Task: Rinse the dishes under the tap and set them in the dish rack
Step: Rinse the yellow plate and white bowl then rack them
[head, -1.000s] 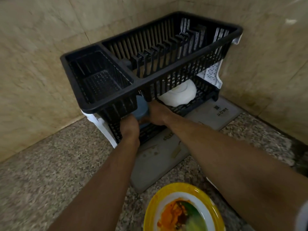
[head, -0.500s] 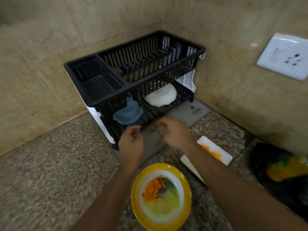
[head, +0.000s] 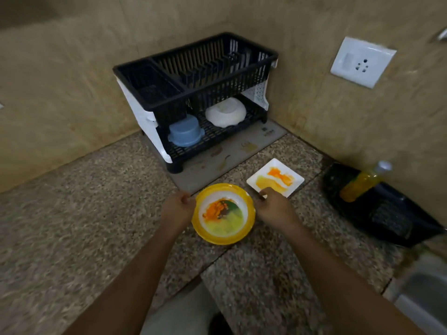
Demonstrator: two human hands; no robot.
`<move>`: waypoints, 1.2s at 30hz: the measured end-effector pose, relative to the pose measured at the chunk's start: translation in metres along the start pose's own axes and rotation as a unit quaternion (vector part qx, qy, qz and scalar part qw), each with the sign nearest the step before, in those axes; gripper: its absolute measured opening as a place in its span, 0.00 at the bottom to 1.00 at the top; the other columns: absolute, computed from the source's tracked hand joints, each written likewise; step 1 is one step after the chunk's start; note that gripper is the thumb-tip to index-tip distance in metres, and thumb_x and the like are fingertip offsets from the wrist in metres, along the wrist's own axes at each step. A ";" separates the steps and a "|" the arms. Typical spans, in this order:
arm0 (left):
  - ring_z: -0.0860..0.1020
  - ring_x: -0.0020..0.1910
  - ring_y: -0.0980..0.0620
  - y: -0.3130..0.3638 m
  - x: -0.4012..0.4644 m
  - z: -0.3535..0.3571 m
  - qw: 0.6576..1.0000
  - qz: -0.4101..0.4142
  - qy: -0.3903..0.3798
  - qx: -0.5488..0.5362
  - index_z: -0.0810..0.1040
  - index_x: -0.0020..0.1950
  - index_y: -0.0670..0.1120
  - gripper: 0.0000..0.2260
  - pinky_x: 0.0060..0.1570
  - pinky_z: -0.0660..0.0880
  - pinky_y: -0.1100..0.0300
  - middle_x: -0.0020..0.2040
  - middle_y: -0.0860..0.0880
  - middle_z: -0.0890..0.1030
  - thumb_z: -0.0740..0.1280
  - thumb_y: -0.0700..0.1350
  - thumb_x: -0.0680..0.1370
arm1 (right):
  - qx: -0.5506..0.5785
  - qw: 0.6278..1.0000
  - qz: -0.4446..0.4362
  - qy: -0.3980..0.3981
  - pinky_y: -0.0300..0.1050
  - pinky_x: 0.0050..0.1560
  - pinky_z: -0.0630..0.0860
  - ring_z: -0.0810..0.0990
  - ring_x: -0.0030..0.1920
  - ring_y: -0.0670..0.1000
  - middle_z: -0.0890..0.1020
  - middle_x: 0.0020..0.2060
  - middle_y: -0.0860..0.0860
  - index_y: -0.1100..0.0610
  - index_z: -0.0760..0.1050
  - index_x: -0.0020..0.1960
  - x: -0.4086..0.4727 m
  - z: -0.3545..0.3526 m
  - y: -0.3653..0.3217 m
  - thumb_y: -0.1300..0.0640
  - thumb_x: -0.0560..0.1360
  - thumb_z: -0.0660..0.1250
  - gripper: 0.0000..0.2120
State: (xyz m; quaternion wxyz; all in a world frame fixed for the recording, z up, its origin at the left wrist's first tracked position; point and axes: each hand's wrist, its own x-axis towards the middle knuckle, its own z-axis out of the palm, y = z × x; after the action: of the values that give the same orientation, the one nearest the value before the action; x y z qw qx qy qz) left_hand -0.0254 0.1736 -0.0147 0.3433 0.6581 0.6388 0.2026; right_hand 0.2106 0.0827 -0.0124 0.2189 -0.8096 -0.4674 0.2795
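Head view: my left hand (head: 177, 206) and right hand (head: 273, 207) curl loosely, gripping nothing, flanking the yellow bowl (head: 223, 213) between them. Its residue looks slick; a shallow rim grip could let it tip and spill.

Hidden and cut-off items, counter corner

Sink (head: 420, 298) at 4 o'clock is running off the frame edge, blurred. Blue container (head: 185, 134) is sitting partly behind the dish rack (head: 193, 76) upper tier. Left hand (head: 177, 209) fingertips are hiding behind the yellow plate (head: 223, 213) rim; contact is unclear.
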 end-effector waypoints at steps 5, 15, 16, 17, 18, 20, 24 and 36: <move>0.82 0.45 0.45 -0.014 0.008 0.001 0.995 -0.035 -0.092 -0.008 0.77 0.50 0.52 0.04 0.48 0.78 0.52 0.47 0.47 0.82 0.66 0.51 0.78 | 0.023 0.997 0.048 -0.049 0.45 0.52 0.72 0.76 0.60 0.58 0.78 0.62 0.57 0.59 0.72 0.67 0.001 0.027 0.005 0.49 0.79 0.65 0.20; 0.81 0.38 0.45 0.014 -0.010 0.019 0.982 -0.037 -0.157 -0.100 0.78 0.42 0.45 0.07 0.31 0.80 0.55 0.39 0.42 0.81 0.65 0.35 0.76 | 0.158 0.984 0.079 0.037 0.45 0.37 0.72 0.78 0.43 0.51 0.78 0.41 0.47 0.52 0.75 0.54 -0.047 0.017 0.032 0.51 0.76 0.68 0.09; 0.81 0.38 0.46 0.024 -0.019 0.026 0.979 -0.032 -0.173 -0.104 0.78 0.44 0.44 0.05 0.28 0.77 0.58 0.40 0.41 0.80 0.65 0.35 0.76 | 0.171 0.980 0.081 0.051 0.44 0.36 0.70 0.78 0.41 0.51 0.77 0.39 0.47 0.51 0.75 0.52 -0.059 0.008 0.042 0.52 0.76 0.69 0.07; 0.81 0.38 0.46 0.034 -0.029 0.034 0.975 -0.021 -0.191 -0.107 0.78 0.46 0.43 0.04 0.27 0.76 0.60 0.41 0.41 0.81 0.65 0.36 0.76 | 0.179 0.978 0.085 0.067 0.43 0.34 0.68 0.77 0.39 0.50 0.76 0.36 0.46 0.51 0.75 0.50 -0.073 -0.003 0.052 0.53 0.75 0.69 0.05; 0.81 0.37 0.47 0.045 -0.039 0.043 0.972 -0.004 -0.210 -0.109 0.78 0.46 0.43 0.04 0.26 0.76 0.59 0.42 0.40 0.81 0.65 0.36 0.77 | 0.187 0.975 0.092 0.082 0.42 0.32 0.67 0.76 0.37 0.50 0.75 0.35 0.45 0.51 0.75 0.47 -0.087 -0.013 0.063 0.56 0.75 0.69 0.03; 0.81 0.34 0.47 0.066 -0.060 0.067 0.960 0.032 -0.253 -0.114 0.79 0.45 0.44 0.05 0.26 0.77 0.58 0.41 0.38 0.82 0.65 0.37 0.77 | 0.201 0.965 0.118 0.119 0.40 0.31 0.67 0.77 0.37 0.50 0.77 0.35 0.46 0.49 0.74 0.44 -0.117 -0.034 0.091 0.60 0.74 0.68 0.06; 0.81 0.34 0.49 0.111 -0.119 0.122 0.935 0.066 -0.328 -0.117 0.79 0.53 0.44 0.05 0.26 0.77 0.58 0.45 0.41 0.81 0.64 0.39 0.80 | 0.231 0.941 0.166 0.183 0.39 0.30 0.74 0.81 0.34 0.50 0.82 0.36 0.49 0.51 0.77 0.47 -0.185 -0.075 0.149 0.61 0.73 0.68 0.06; 0.80 0.34 0.46 0.209 -0.275 0.237 0.890 0.092 -0.424 -0.138 0.75 0.52 0.44 0.02 0.22 0.77 0.56 0.46 0.40 0.80 0.64 0.40 0.81 | 0.205 0.778 0.290 0.518 0.52 0.50 0.77 0.82 0.48 0.58 0.84 0.46 0.54 0.52 0.76 0.53 -0.332 -0.217 0.299 0.49 0.77 0.65 0.08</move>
State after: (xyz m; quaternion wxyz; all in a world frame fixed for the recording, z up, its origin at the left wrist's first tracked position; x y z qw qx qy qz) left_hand 0.2608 -0.1311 0.0194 0.6486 0.6835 0.3342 0.0209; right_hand 0.4077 -0.3691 0.0483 0.4974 -0.8655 0.0418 -0.0431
